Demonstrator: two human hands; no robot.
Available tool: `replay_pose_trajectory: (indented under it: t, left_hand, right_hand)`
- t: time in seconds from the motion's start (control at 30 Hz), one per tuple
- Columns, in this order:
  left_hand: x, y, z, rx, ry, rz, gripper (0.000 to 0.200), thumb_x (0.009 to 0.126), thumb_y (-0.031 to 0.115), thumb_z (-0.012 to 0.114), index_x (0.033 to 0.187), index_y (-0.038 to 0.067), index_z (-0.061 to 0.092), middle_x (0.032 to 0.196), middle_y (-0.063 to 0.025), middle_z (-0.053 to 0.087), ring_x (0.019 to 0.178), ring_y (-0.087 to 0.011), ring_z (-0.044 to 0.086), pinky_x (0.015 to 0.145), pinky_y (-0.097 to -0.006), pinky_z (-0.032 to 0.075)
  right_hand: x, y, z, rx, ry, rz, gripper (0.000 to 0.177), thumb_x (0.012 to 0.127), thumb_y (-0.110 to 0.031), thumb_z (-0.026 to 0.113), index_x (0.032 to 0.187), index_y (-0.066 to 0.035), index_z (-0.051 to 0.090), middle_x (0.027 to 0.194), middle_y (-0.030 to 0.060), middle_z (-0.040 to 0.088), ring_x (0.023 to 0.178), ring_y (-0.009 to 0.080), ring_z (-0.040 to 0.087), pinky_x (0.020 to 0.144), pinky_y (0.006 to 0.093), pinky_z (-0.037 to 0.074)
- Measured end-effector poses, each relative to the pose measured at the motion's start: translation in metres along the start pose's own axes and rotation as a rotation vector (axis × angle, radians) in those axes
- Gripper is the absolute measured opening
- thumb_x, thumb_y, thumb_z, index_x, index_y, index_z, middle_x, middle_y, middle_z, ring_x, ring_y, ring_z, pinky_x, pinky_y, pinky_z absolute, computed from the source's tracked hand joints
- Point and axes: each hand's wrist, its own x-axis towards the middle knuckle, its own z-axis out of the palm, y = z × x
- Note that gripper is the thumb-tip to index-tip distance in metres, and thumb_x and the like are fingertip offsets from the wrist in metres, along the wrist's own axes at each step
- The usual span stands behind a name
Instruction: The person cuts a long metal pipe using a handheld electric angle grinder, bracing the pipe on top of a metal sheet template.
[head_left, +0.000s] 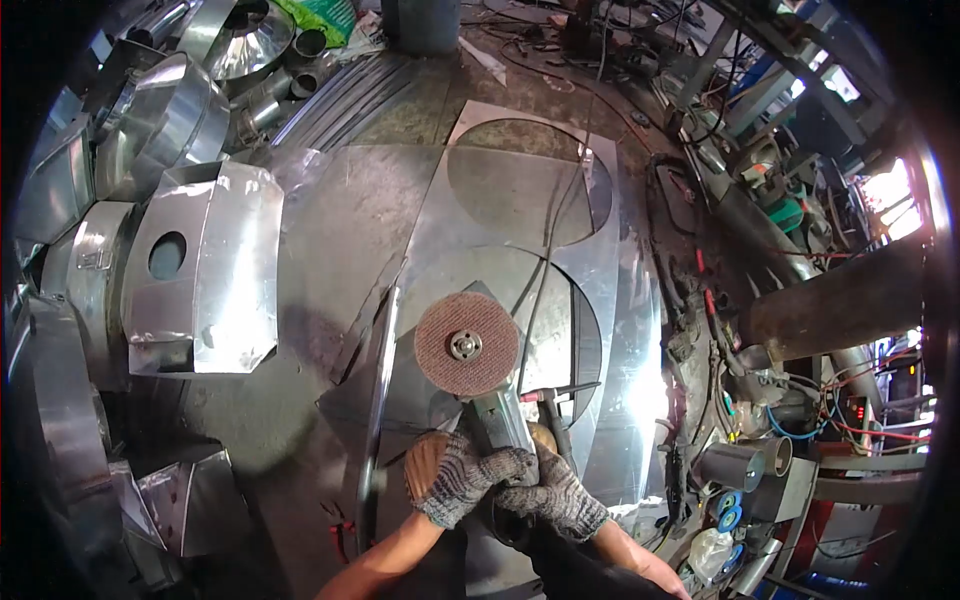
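Note:
An angle grinder (503, 424) points away from me, its reddish-brown disc (440, 345) facing up with a metal nut at the centre. My left hand (468, 482), in a grey patterned knit glove, is closed round the left side of the grinder's body. My right hand (560, 497), gloved alike, grips the body from the right, close beside the left. Beyond the disc lies a flat metal sheet (425, 222) with large round cut-outs. Just right of the grinder is a torch-like tool (558, 420) with a red part and a thin tip.
Shiny sheet-metal housings (240, 270) crowd the left side. A long metal tube (377, 410) and red-handled pliers (340, 527) lie left of my hands. Hoses and cables (712, 320) run along the right. A thick rusty pipe (850, 300) juts in there. Metal strips (350, 98) lie further back.

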Motion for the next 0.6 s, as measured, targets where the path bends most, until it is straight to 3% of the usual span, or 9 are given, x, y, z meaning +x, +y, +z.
replay_pose_trajectory:
  t: [0.03, 0.13, 0.2, 0.23, 0.3, 0.37, 0.4, 0.43, 0.6]
  left_hand:
    - [0.001, -0.011, 0.001, -0.089, -0.008, 0.000, 0.067, 0.076, 0.025, 0.090, 0.131, -0.001, 0.062, 0.115, -0.0108, 0.073, 0.106, -0.0212, 0.071, 0.091, -0.0369, 0.059]
    - [0.003, -0.021, 0.002, -0.269, -0.042, -0.052, 0.075, 0.076, 0.022, 0.090, 0.139, 0.000, 0.055, 0.119, -0.0108, 0.070, 0.110, -0.0216, 0.068, 0.094, -0.0370, 0.058]
    - [0.009, -0.068, -0.006, -0.180, -0.019, -0.064, 0.070, 0.077, 0.029, 0.090, 0.132, -0.003, 0.061, 0.117, -0.0135, 0.073, 0.108, -0.0216, 0.070, 0.098, -0.0378, 0.056]
    - [0.020, -0.118, -0.012, 0.017, 0.060, 0.050, 0.069, 0.077, 0.029, 0.090, 0.131, -0.003, 0.062, 0.114, -0.0132, 0.073, 0.106, -0.0211, 0.071, 0.096, -0.0373, 0.057]
    - [0.012, -0.066, -0.005, -0.209, 0.017, -0.037, 0.062, 0.079, 0.029, 0.088, 0.127, -0.003, 0.064, 0.107, -0.0115, 0.075, 0.099, -0.0192, 0.072, 0.091, -0.0346, 0.058]
    - [0.002, -0.018, -0.003, -0.158, 0.068, -0.062, 0.060, 0.080, 0.029, 0.088, 0.125, -0.003, 0.065, 0.105, -0.0107, 0.075, 0.098, -0.0184, 0.072, 0.089, -0.0342, 0.058]
    - [0.002, -0.011, -0.003, -0.105, 0.123, -0.067, 0.058, 0.081, 0.030, 0.087, 0.123, -0.002, 0.066, 0.104, -0.0099, 0.075, 0.096, -0.0176, 0.072, 0.088, -0.0337, 0.058]
    - [0.004, -0.013, 0.001, -0.240, 0.142, -0.031, 0.055, 0.082, 0.030, 0.086, 0.122, -0.001, 0.066, 0.104, -0.0077, 0.075, 0.093, -0.0167, 0.072, 0.085, -0.0333, 0.058]
    - [0.010, -0.025, -0.003, -0.350, 0.219, -0.071, 0.054, 0.084, 0.024, 0.083, 0.127, -0.002, 0.062, 0.105, -0.0097, 0.074, 0.095, -0.0192, 0.072, 0.088, -0.0354, 0.060]
  right_hand:
    - [-0.002, -0.002, 0.001, 0.033, 0.027, 0.018, 0.090, 0.080, -0.014, 0.091, 0.154, -0.004, 0.042, 0.131, 0.0081, 0.065, 0.118, 0.0173, 0.063, 0.101, 0.0329, 0.053]
    - [-0.003, 0.001, 0.000, 0.032, 0.037, 0.076, 0.086, 0.080, -0.016, 0.091, 0.151, -0.003, 0.045, 0.129, 0.0077, 0.065, 0.116, 0.0169, 0.063, 0.101, 0.0332, 0.053]
    - [-0.002, 0.003, -0.002, 0.017, 0.011, 0.097, 0.084, 0.080, -0.018, 0.091, 0.150, -0.003, 0.046, 0.127, 0.0073, 0.066, 0.114, 0.0164, 0.063, 0.099, 0.0326, 0.053]
    - [-0.001, 0.001, -0.002, -0.026, 0.018, 0.065, 0.084, 0.080, -0.019, 0.091, 0.150, -0.002, 0.046, 0.126, 0.0074, 0.067, 0.114, 0.0161, 0.063, 0.098, 0.0326, 0.053]
    - [-0.001, -0.008, 0.000, -0.068, 0.023, 0.101, 0.091, 0.080, -0.019, 0.091, 0.154, -0.002, 0.041, 0.123, 0.0082, 0.067, 0.111, 0.0151, 0.063, 0.096, 0.0329, 0.054]
    - [0.000, -0.005, -0.002, -0.072, 0.022, 0.171, 0.096, 0.080, -0.019, 0.091, 0.157, -0.003, 0.036, 0.123, 0.0086, 0.067, 0.111, 0.0156, 0.063, 0.097, 0.0330, 0.054]
    - [0.002, -0.003, -0.005, -0.086, 0.012, 0.226, 0.100, 0.081, -0.019, 0.091, 0.160, -0.003, 0.032, 0.123, 0.0090, 0.067, 0.110, 0.0162, 0.064, 0.097, 0.0331, 0.054]
    - [0.003, 0.004, -0.009, -0.071, -0.025, 0.253, 0.108, 0.080, -0.017, 0.092, 0.163, -0.004, 0.024, 0.128, 0.0105, 0.065, 0.116, 0.0191, 0.062, 0.101, 0.0335, 0.053]
    - [0.002, 0.003, -0.006, 0.098, -0.074, 0.192, 0.108, 0.076, -0.017, 0.094, 0.162, -0.005, 0.030, 0.142, 0.0140, 0.057, 0.132, 0.0245, 0.053, 0.110, 0.0371, 0.048]
